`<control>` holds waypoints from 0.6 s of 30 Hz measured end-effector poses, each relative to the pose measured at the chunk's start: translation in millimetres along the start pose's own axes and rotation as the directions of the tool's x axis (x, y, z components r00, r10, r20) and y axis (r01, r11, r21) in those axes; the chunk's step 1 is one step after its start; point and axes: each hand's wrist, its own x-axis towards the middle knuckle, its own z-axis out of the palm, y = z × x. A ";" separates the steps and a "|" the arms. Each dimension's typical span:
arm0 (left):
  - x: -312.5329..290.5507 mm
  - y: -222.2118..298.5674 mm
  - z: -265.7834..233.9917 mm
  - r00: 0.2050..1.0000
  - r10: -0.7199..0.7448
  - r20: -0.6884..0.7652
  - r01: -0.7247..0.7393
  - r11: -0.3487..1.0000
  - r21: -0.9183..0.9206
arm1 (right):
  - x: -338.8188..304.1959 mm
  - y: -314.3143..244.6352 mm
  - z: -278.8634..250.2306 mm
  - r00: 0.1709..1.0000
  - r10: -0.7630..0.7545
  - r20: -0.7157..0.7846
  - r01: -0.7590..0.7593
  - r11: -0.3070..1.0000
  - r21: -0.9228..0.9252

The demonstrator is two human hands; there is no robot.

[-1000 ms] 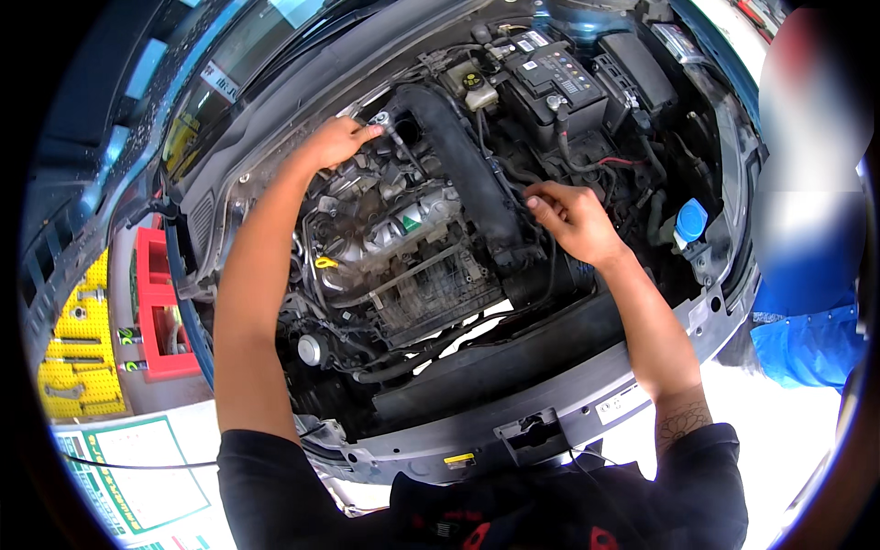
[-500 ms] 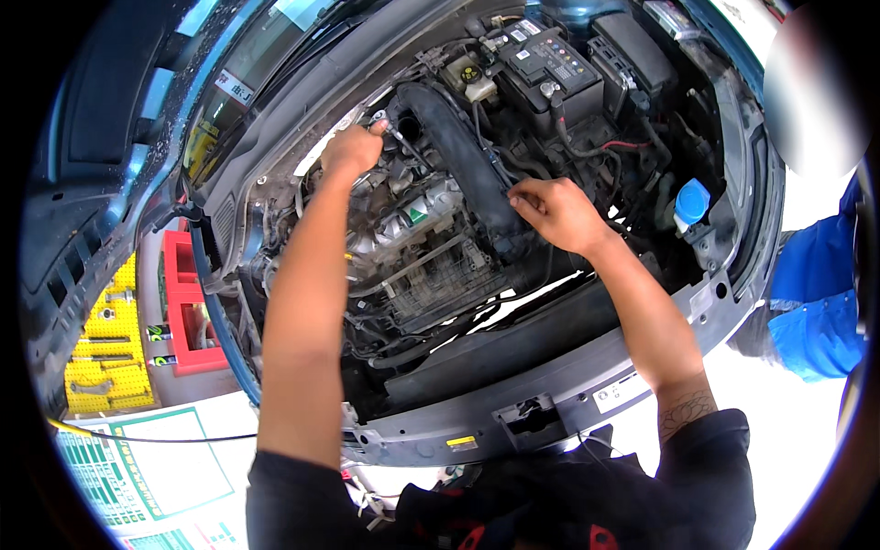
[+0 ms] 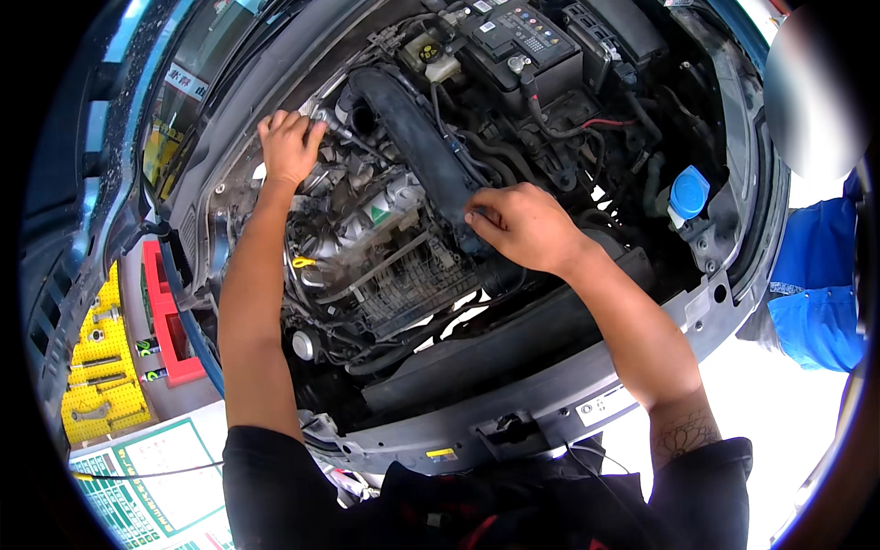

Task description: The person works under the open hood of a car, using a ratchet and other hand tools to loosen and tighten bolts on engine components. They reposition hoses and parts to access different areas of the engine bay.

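Note:
My left hand (image 3: 291, 148) is over the rear left of the engine, fingers bent but apart, with no object visible in it. Beside its thumb lies a silver metal piece with a slim rod (image 3: 353, 139); I cannot tell whether the thumb touches it. To the right runs a thick black air duct (image 3: 412, 137), its round opening (image 3: 364, 119) facing left. My right hand (image 3: 527, 225) is at the duct's lower end with thumb and fingers curled together. Whatever they pinch, if anything, is hidden. Between my forearms is the engine (image 3: 367, 225), with a yellow dipstick handle (image 3: 303, 262).
A black battery (image 3: 527, 46) and a reservoir with a dark cap (image 3: 431, 57) stand at the back. A blue filler cap (image 3: 689, 191) is at right. The front crossmember (image 3: 541, 417) lies nearest me. A yellow tool board (image 3: 105, 367) is at left, a person in blue (image 3: 816, 275) at right.
The view has shifted, placing the engine further left. My left hand has drawn left from the duct opening and its fingers have spread. My right hand remains by the duct's lower end.

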 end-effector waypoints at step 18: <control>43.0 43.7 -29.4 0.581 -0.616 0.533 0.571 0.774 0.272 | -3.6 12.6 7.8 1.000 -0.008 0.025 0.007 1.000 0.013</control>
